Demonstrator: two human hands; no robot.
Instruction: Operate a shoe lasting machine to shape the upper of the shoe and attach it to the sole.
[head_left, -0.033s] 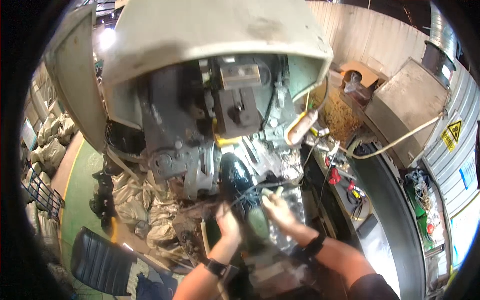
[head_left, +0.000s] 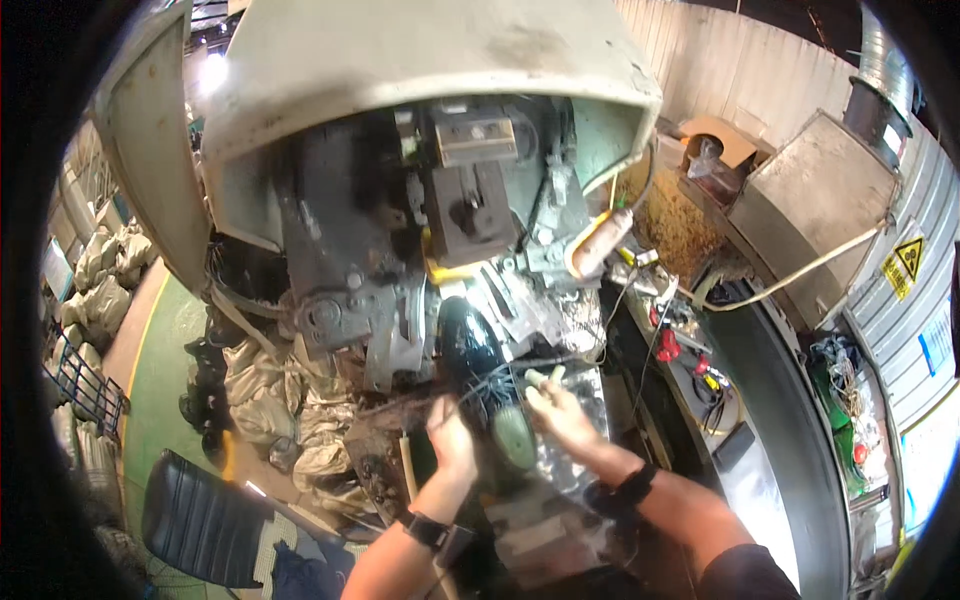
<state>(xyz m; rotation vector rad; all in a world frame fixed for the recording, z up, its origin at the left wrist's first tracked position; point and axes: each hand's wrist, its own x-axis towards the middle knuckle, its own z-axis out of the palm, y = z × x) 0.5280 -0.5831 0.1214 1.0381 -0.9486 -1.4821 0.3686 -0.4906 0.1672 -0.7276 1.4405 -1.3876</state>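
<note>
A glossy black shoe (head_left: 468,335) lies toe-away at the machine's front, with a green block (head_left: 513,438) showing in its opening. Dark laces (head_left: 492,386) cross its top in a loose tangle. To the left of the shoe, my left hand (head_left: 452,437) is closed, and a lace strand runs to its fingers. On the other side my right hand (head_left: 563,418) pinches at the lace ends. Pale greenish stubs (head_left: 545,378), which look like finger covers, stick out at its fingertips. The exact grip inside both hands is hard to see.
The machine's metal jaws (head_left: 395,335) and dark press block (head_left: 470,210) stand just beyond the shoe under a cream hood (head_left: 430,50). An orange-and-white handle-shaped part (head_left: 600,243) hangs at right. A dark conveyor belt (head_left: 800,450) runs alongside; a black chair (head_left: 205,520) is at lower left.
The view has shifted slightly. My hands stay on either side of the shoe, and the shoe and its green block show a little more sharply.
</note>
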